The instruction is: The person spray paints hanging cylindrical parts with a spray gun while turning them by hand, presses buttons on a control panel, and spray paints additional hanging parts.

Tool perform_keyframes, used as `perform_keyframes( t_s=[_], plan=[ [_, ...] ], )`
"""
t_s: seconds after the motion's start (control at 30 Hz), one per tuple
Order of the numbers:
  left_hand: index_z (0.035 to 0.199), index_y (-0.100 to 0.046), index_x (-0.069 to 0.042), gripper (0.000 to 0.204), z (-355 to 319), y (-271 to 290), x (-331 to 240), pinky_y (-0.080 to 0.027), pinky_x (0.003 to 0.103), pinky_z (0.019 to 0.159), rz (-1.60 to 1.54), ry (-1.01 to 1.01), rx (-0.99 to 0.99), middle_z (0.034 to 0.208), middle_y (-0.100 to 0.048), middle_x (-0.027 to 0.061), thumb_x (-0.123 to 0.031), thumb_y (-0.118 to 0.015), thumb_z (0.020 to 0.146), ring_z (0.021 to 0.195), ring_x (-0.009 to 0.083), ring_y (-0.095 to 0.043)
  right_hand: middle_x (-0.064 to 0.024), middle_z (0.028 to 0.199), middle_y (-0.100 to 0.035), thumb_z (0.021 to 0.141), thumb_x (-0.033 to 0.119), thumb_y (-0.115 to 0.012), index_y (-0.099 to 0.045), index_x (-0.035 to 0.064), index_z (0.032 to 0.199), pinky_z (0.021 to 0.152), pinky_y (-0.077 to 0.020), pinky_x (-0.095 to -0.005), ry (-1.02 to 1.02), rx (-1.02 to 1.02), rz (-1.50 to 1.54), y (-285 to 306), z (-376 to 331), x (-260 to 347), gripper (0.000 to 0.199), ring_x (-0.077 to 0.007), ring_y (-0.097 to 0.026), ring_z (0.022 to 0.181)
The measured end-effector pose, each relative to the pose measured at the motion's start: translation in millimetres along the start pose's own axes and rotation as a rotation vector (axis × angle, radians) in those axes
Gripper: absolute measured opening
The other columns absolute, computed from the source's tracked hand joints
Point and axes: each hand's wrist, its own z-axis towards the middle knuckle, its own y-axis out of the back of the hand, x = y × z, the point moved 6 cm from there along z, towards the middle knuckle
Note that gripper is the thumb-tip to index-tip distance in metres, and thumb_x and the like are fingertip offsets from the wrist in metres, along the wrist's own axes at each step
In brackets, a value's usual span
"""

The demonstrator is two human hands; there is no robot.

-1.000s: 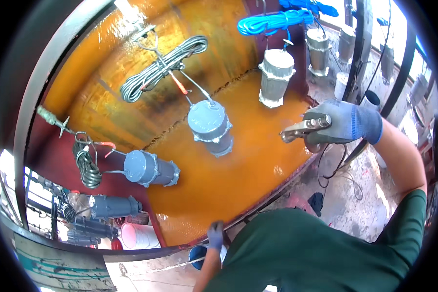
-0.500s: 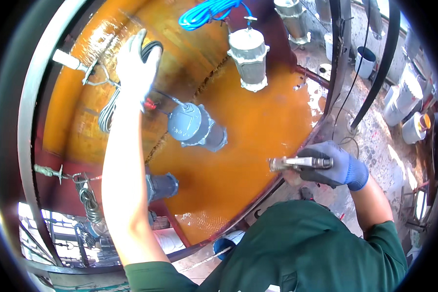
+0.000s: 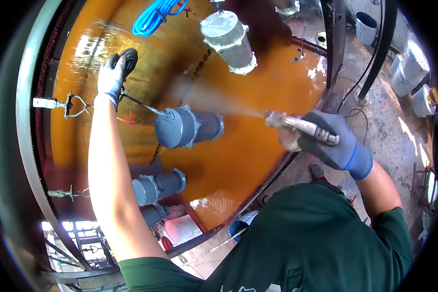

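My left hand (image 3: 110,80), in a pale glove with dark finger areas, is closed around a dark coiled cable (image 3: 129,60) at the upper left. From there a lead runs down to a grey cylindrical motor-like unit (image 3: 175,127), which hangs on its side with its bolted flange toward the right. My right hand (image 3: 337,135), gloved in blue and dark grey, grips a metal spray gun (image 3: 301,125) to the right of the unit. A pale mist (image 3: 224,101) leaves its nozzle and fans out leftward, above the unit.
An unpainted silver unit (image 3: 230,43) hangs farther back beside a blue cable coil (image 3: 153,17). Another grey unit (image 3: 160,186) hangs nearer. Behind them is an orange-coated booth wall (image 3: 258,160). Metal hooks (image 3: 68,104) line the left; buckets (image 3: 366,27) stand at right.
Mist now comes from the spray gun. My left hand has shifted left and down in view with the cable, and the grey unit has turned more level. The hanging units sit farther left.
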Motion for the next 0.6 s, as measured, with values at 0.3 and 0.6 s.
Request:
perform_keyframes(
  t_s=[0.3, 0.6],
  plan=[
    [0.133, -0.074, -0.006, 0.049, -57, 13, -39, -0.053, 0.039, 0.103, 0.153, -0.189, -0.145, 0.127, -0.071, 0.0181, -0.043, -0.071, 0.1, 0.118, 0.0312, -0.069, -0.0177, 0.083, -0.069, 0.088, 0.017, -0.082, -0.068, 0.0051, 0.105, 0.069, -0.0555, -0.0451, -0.006, 0.185, -0.072, -13, 21, 10, 0.025, -0.0377, -0.071, 0.076],
    [0.127, -0.076, -0.004, 0.037, -104, 21, -73, -0.053, 0.038, 0.103, 0.15, -0.327, -0.106, 0.124, -0.072, 0.0172, -0.03, -0.069, 0.103, 0.116, 0.0299, -0.07, -0.0203, 0.082, -0.069, 0.09, 0.015, -0.078, -0.067, 0.0051, 0.103, 0.069, -0.0551, -0.0465, 0.03, 0.195, -0.071, -40, 44, 15, 0.02, -0.041, -0.07, 0.076]
  ],
)
